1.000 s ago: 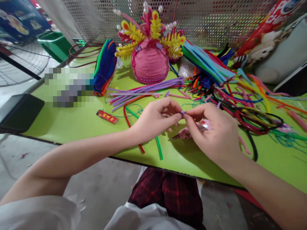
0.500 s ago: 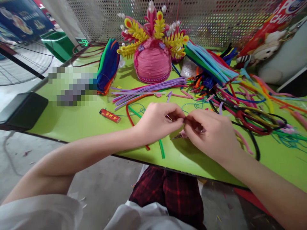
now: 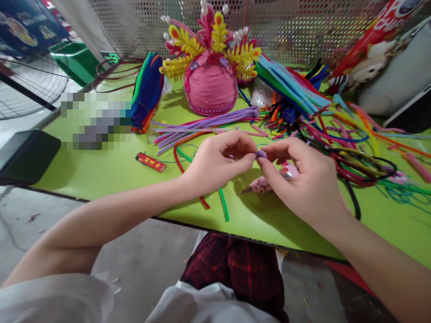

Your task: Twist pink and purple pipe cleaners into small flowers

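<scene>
Presently noted: small purple pipe-cleaner coil [image 3: 261, 154] pinched in the air just above the near edge of the green tabletop [image 3: 101, 175], roughly midway along it. Left hand [image 3: 218, 161] closed in a fingertip pinch on the coil's left side, remaining fingers curled. Right hand [image 3: 299, 179] likewise closed on the coil's right side between thumb and forefinger; both hands touching the coil, fingertips nearly meeting.

Judged handling: very light, fuzzy and soft on the outside, a thin bendable wire core likely within; holds a bent shape, crushes easily under a hard squeeze, unlikely to slip. Best taken at the outer rim of the coil with fingertips only, grip gentle.

Beneath the right hand, resting on the tabletop: small pink pliers [image 3: 266, 185], tip pointing left. Just beside the left wrist: green pipe cleaner [image 3: 222, 204] and red pipe cleaner [image 3: 202, 201] overhanging the near edge. Red lighter [image 3: 151, 162] further left. Bundle of purple pipe cleaners [image 3: 208, 123] towards the middle. Pink pipe-cleaner headdress [image 3: 210, 85] at the far edge. Tangle of mixed pipe cleaners [image 3: 343, 143] towards the right edge.
</scene>
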Tool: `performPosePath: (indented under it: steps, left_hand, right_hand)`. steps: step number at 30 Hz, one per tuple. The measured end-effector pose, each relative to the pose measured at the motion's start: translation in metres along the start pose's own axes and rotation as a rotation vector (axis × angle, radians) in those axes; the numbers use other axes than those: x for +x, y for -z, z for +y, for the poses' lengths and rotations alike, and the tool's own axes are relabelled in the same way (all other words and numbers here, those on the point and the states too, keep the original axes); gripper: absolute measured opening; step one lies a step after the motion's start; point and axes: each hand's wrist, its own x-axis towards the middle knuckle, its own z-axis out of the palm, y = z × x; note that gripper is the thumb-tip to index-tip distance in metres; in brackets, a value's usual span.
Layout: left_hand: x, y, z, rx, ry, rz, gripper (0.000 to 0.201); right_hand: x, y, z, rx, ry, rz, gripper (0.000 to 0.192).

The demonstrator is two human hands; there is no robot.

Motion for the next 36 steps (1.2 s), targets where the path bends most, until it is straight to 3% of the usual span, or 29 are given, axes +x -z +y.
performPosePath:
  steps: [9, 13, 16, 18, 21, 23, 24, 27, 29, 33, 36]
  left_hand:
    - [-0.008, 0.000, -0.001, 0.192, -0.049, -0.002, 0.006]
    - [0.000, 0.003, -0.005, 0.281, -0.046, -0.101, 0.009]
    - [0.019, 0.030, -0.004, 0.475, -0.079, -0.164, 0.019]
    - [0.034, 0.061, -0.001, 0.709, -0.139, -0.106, 0.022]
    - [0.051, 0.110, 0.002, 0.954, -0.088, -0.096, 0.023]
    - [0.057, 0.130, 0.000, 0.987, 0.017, -0.247, 0.026]
    - [0.058, 0.135, -0.002, 1.012, 0.050, -0.332, 0.030]
    - [0.059, 0.137, -0.012, 1.230, 0.068, -0.430, 0.037]
    - [0.059, 0.137, -0.018, 1.275, 0.098, -0.407, 0.032]
    - [0.060, 0.146, -0.018, 1.251, 0.139, -0.405, 0.025]
    - [0.060, 0.155, -0.011, 1.226, 0.152, -0.416, 0.032]
  right_hand:
    - [-0.003, 0.005, -0.002, -0.141, 0.184, 0.010, 0.012]
    - [0.003, 0.007, 0.007, -0.173, 0.215, -0.075, 0.010]
    - [0.028, 0.008, 0.028, -0.232, 0.073, -0.165, 0.008]
    - [0.055, 0.007, 0.040, -0.415, -0.006, -0.142, 0.014]
    - [0.099, -0.008, 0.042, -0.584, 0.058, -0.160, 0.025]
    - [0.125, -0.029, 0.033, -0.610, 0.179, -0.362, 0.027]
    - [0.135, -0.042, 0.027, -0.610, 0.223, -0.442, 0.029]
    - [0.159, -0.077, 0.018, -0.640, 0.282, -0.554, 0.027]
    - [0.171, -0.092, 0.020, -0.657, 0.284, -0.629, 0.020]
    - [0.184, -0.100, 0.033, -0.638, 0.286, -0.686, 0.036]
    - [0.187, -0.099, 0.037, -0.612, 0.309, -0.723, 0.041]
